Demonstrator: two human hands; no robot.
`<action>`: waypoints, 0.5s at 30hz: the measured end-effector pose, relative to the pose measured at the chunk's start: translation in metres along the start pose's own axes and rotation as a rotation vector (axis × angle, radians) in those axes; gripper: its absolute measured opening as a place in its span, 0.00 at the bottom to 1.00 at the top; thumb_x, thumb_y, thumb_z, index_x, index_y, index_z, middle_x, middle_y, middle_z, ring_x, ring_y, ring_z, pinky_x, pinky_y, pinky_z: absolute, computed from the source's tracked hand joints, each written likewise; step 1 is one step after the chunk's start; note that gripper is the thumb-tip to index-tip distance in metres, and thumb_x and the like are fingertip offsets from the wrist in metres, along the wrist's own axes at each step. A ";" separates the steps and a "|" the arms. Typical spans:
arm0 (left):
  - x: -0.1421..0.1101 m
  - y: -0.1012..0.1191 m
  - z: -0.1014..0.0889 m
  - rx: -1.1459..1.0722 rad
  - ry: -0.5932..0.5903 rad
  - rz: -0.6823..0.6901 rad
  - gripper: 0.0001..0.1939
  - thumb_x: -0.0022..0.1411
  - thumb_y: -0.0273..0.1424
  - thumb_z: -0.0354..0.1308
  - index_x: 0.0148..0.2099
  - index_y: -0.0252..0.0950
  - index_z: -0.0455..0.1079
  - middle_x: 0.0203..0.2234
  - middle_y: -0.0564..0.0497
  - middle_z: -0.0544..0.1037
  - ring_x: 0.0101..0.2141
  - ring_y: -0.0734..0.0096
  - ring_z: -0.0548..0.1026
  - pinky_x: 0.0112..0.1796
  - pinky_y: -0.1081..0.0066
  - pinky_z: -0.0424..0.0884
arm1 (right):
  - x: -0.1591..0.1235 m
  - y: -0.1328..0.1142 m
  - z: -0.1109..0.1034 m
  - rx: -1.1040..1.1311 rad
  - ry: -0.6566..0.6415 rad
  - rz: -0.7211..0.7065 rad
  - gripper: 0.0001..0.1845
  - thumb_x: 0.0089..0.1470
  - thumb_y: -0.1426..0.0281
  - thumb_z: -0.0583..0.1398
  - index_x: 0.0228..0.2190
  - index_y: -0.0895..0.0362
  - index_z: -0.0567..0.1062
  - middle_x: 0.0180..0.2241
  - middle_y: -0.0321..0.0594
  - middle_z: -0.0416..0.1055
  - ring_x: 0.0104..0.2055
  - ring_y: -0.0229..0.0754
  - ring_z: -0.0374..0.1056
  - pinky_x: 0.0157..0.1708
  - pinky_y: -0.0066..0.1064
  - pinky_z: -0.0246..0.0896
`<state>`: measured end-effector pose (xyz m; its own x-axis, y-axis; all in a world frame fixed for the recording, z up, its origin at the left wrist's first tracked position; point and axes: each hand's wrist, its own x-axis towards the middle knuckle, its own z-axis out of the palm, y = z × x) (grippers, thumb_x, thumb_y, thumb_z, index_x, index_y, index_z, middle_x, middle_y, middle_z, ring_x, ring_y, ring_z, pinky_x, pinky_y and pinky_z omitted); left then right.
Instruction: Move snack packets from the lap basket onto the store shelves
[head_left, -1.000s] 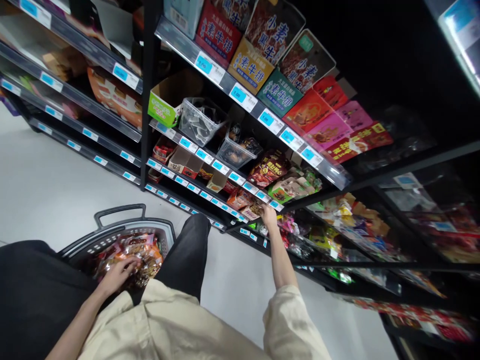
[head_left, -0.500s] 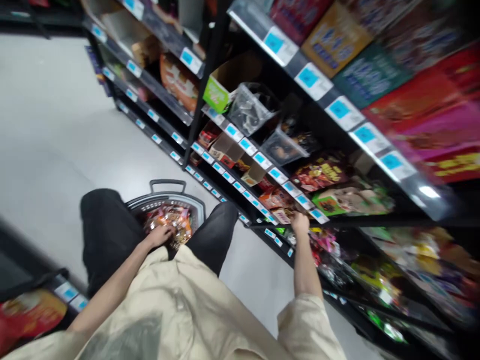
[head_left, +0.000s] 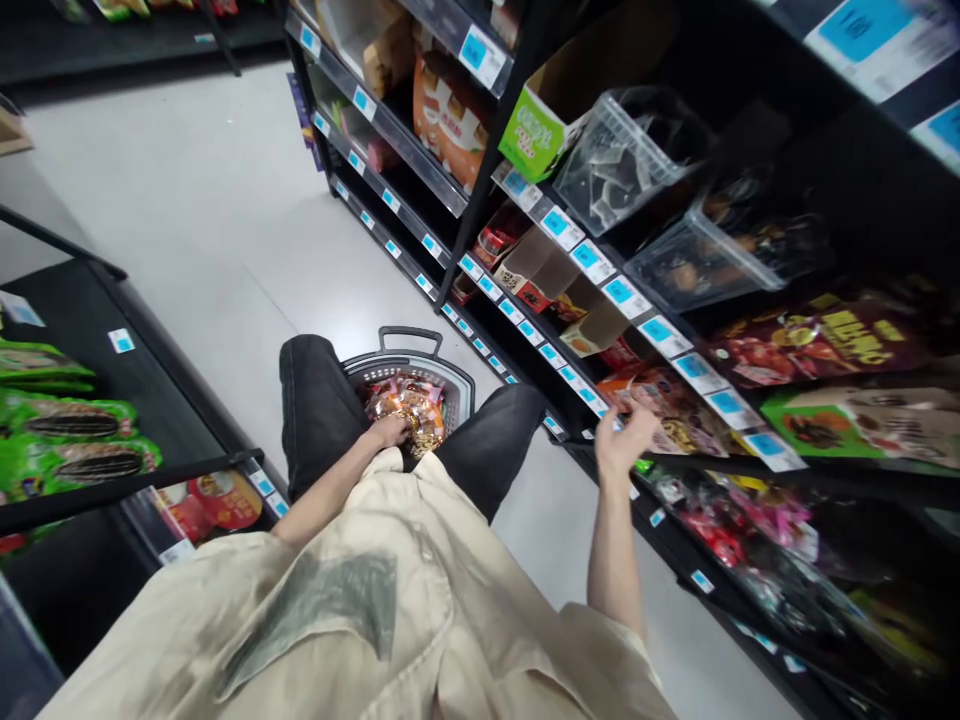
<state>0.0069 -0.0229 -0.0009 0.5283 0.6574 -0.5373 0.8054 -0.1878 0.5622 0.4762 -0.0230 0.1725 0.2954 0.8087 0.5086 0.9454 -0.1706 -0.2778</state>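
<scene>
My left hand (head_left: 391, 432) reaches down into the grey shopping basket (head_left: 453, 385) between my knees. Its fingers are bunched against the shiny wrapped snacks (head_left: 420, 408); whether they grip one is hidden. At the front of a low shelf, my right hand (head_left: 627, 437) is raised with thumb and fingers apart and nothing seen between them. Just behind that hand lie orange-brown snack packets (head_left: 682, 410) on the shelf.
Shelving with blue and white price tags (head_left: 621, 292) runs along my right. It carries clear plastic bins (head_left: 622, 165), a green box (head_left: 531, 135) and a dark red snack bag (head_left: 817, 335). Green packets (head_left: 75, 420) lie on a shelf at left. Pale floor (head_left: 202, 200) stretches ahead.
My right hand has drawn back slightly from the shelf front and its fingers have spread. My left hand stays in the basket. The view has shifted, bringing the left shelf in.
</scene>
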 end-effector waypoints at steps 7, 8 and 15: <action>-0.006 0.005 -0.002 -0.032 0.000 -0.011 0.13 0.61 0.27 0.55 0.46 0.34 0.78 0.41 0.40 0.81 0.43 0.57 0.78 0.46 0.66 0.70 | -0.070 -0.172 0.092 0.527 -0.601 -0.216 0.16 0.65 0.71 0.51 0.44 0.56 0.77 0.45 0.48 0.74 0.48 0.47 0.68 0.54 0.39 0.62; -0.006 0.005 -0.002 -0.056 0.007 -0.011 0.13 0.61 0.27 0.55 0.46 0.34 0.77 0.41 0.40 0.81 0.44 0.57 0.78 0.47 0.66 0.70 | -0.080 -0.191 0.110 0.542 -0.748 -0.312 0.17 0.64 0.73 0.51 0.46 0.55 0.78 0.49 0.47 0.73 0.53 0.47 0.67 0.57 0.40 0.60; -0.010 0.008 -0.005 -0.061 0.031 -0.040 0.12 0.60 0.25 0.55 0.45 0.34 0.77 0.41 0.40 0.81 0.45 0.56 0.78 0.48 0.65 0.70 | -0.131 -0.235 0.199 0.018 -1.239 -0.495 0.28 0.54 0.70 0.65 0.57 0.61 0.73 0.70 0.53 0.50 0.69 0.60 0.47 0.65 0.49 0.47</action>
<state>0.0071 -0.0275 0.0118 0.4869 0.6860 -0.5407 0.8072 -0.1169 0.5786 0.1882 0.0231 0.0091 -0.4045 0.7588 -0.5105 0.9113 0.2871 -0.2953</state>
